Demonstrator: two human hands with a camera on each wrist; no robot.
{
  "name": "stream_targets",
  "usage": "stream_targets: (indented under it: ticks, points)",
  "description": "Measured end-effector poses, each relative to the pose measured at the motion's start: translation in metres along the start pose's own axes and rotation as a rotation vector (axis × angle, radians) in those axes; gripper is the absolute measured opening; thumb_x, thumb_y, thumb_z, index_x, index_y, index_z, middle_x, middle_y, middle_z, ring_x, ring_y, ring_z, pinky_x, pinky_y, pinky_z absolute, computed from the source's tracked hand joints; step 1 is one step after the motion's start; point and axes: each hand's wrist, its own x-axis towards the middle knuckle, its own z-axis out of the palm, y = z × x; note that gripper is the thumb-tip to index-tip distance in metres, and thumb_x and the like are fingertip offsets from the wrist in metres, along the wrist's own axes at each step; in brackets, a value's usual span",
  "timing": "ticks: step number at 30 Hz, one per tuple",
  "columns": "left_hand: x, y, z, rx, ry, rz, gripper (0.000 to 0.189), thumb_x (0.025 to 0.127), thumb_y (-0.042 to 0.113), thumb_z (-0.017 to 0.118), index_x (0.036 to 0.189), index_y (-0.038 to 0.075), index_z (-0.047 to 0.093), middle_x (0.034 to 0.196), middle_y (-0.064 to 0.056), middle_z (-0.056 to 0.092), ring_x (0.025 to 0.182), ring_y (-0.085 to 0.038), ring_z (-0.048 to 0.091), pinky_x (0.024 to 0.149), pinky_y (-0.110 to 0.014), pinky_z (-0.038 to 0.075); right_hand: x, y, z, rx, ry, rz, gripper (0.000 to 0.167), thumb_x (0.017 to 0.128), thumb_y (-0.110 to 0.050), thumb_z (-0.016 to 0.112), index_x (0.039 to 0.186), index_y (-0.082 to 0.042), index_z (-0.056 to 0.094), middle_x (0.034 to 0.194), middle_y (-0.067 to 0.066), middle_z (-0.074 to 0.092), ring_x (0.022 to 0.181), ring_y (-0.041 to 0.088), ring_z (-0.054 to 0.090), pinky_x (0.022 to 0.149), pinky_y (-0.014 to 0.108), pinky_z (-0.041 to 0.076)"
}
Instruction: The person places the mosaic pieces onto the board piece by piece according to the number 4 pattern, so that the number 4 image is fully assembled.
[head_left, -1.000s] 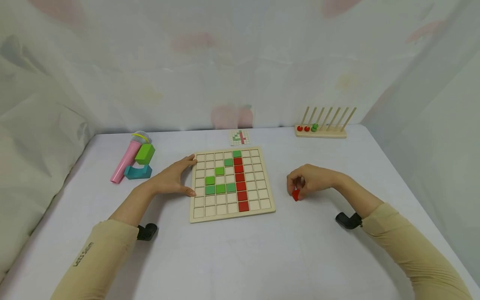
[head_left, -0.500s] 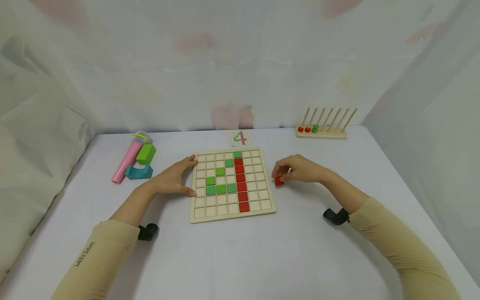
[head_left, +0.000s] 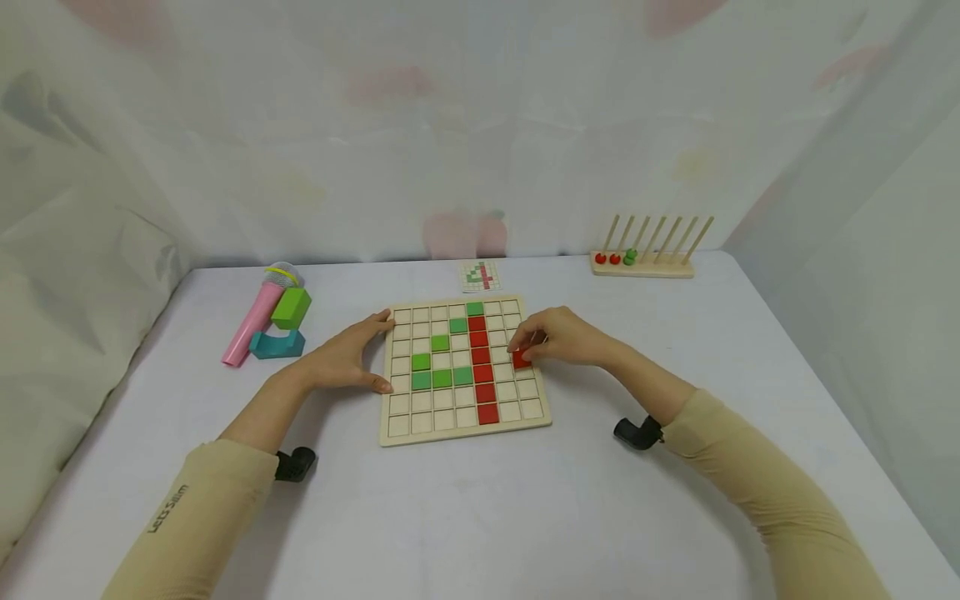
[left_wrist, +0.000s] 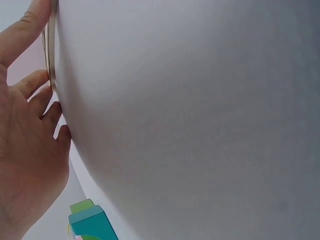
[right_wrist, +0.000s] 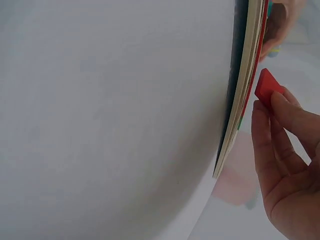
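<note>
A square wooden grid board [head_left: 465, 435] lies mid-table, with a column of red tiles [head_left: 483, 373] and a stepped row of green tiles [head_left: 442, 377] set in its cells. My left hand [head_left: 341, 357] rests at the board's left edge, thumb and fingers spread and touching the rim. Over the right-hand columns my right hand [head_left: 562, 335] pinches a loose red tile [right_wrist: 266, 89] between thumb and fingers. In the right wrist view that tile is tilted and held just above the board's face.
Behind the board lies a small pattern card [head_left: 480, 276]. A peg stand [head_left: 643, 265] with red and green beads is at the back right. To the left are a pink toy microphone [head_left: 255, 321], a green block [head_left: 291, 308] and a teal arched block [head_left: 277, 344].
My right hand has carried the red tile leftward from the table beside the board to above its right columns. The left hand and board have stayed put.
</note>
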Motion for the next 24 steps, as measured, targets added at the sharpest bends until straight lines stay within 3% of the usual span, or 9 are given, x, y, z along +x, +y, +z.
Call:
stream_targets:
  ticks: [10,24]
  points:
    - [0.001,-0.001,0.0,0.005,0.0,0.004,0.111,0.068,0.042,0.087,0.153,-0.001,0.029,0.166,-0.021,0.014,0.153,-0.046,0.014,0.123,-0.064,0.016,0.014,-0.012,0.012,0.016,-0.015,0.029,0.018,0.088,-0.006,0.071,0.103,-0.013,0.077,0.095,0.0,0.076,0.086,0.012,0.064,0.073,0.022,0.052]
    - [0.001,-0.002,0.0,0.01,0.003,0.002,0.111,0.068,0.041,0.088,0.153,-0.001,0.029,0.166,-0.021,0.015,0.153,-0.046,0.014,0.123,-0.064,0.016,0.017,-0.018,0.019,-0.008,-0.017,0.047,0.012,0.086,-0.006,0.073,0.096,-0.012,0.075,0.09,0.0,0.074,0.081,0.008,0.064,0.074,0.02,0.053]
